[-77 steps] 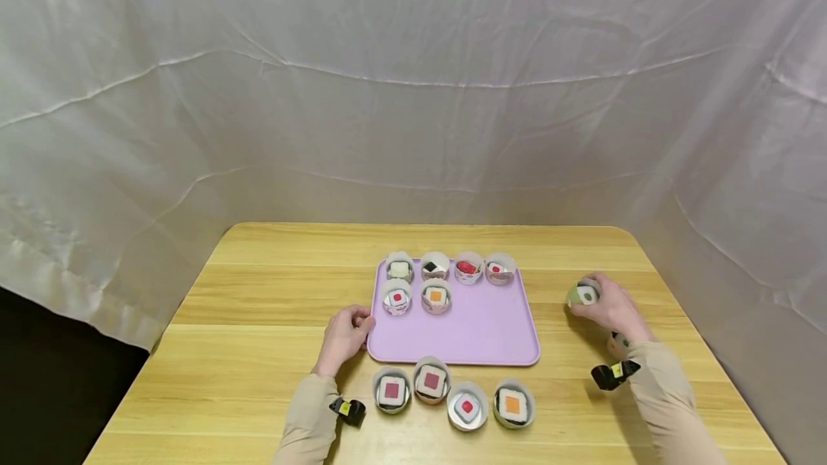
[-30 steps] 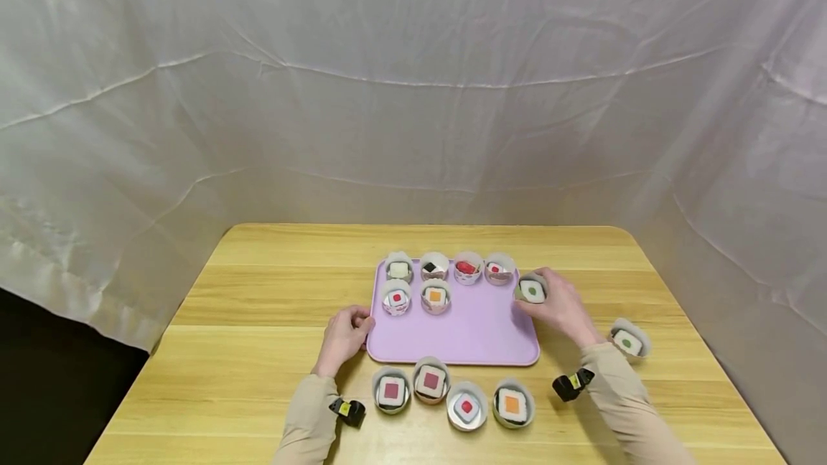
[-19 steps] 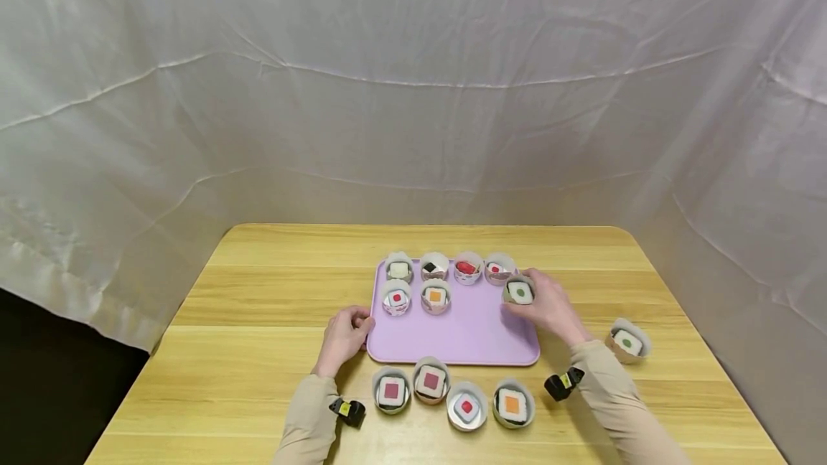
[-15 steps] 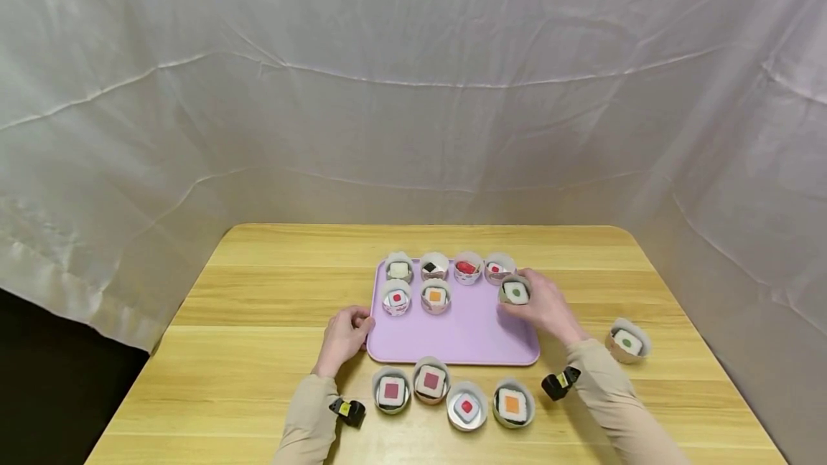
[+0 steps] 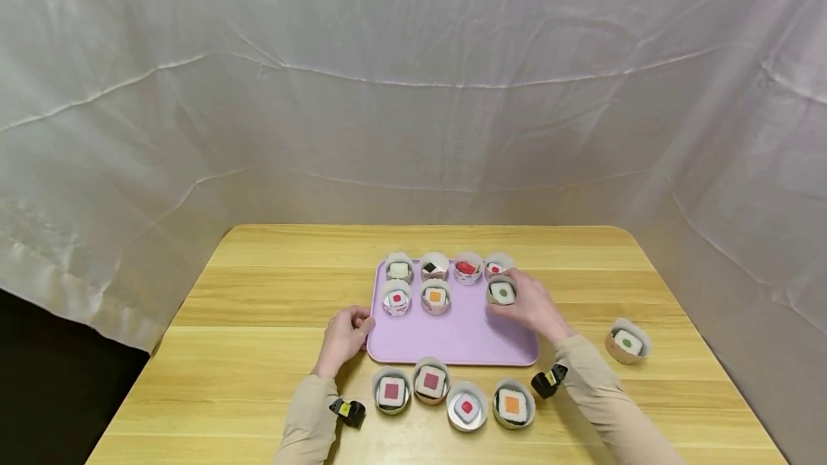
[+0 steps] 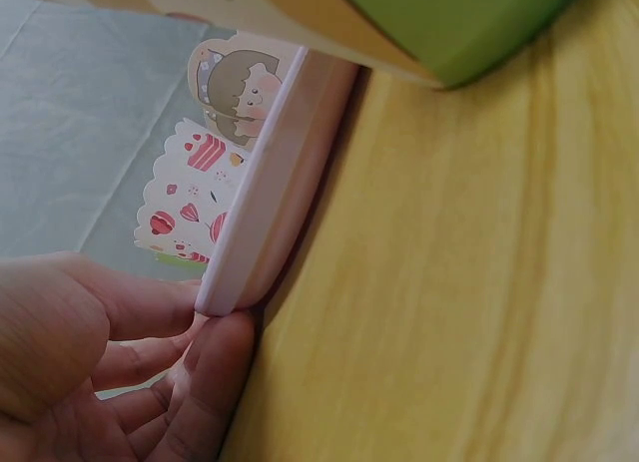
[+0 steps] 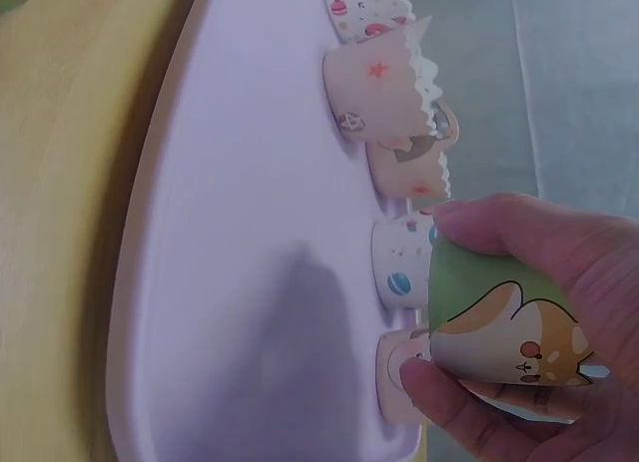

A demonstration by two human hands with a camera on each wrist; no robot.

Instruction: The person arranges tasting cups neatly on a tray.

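Note:
My right hand (image 5: 533,308) grips a green paper baking cup (image 7: 479,292) with a dog drawing on its side. A white square sushi piece (image 5: 502,293) with a green centre sits in that cup. It is held above the right part of the purple tray (image 5: 461,339), just in front of the back row's end cup (image 5: 500,267). At the tray's left edge, my left hand (image 5: 342,339) pinches the rim (image 6: 262,203) between thumb and fingers. Several cups with sushi pieces stand on the tray, in a full back row and a second row at left.
Several filled cups stand before the tray: two with dark-pink centres (image 5: 391,390) (image 5: 430,381), one with red (image 5: 467,406), one with orange (image 5: 513,405). Another green-centred piece in a brown cup (image 5: 627,342) stands at right. Grey cloth (image 5: 413,128) surrounds the wooden table.
My right hand has carried the green cup leftward from the table's right side to over the tray. My left hand has stayed at the tray's edge.

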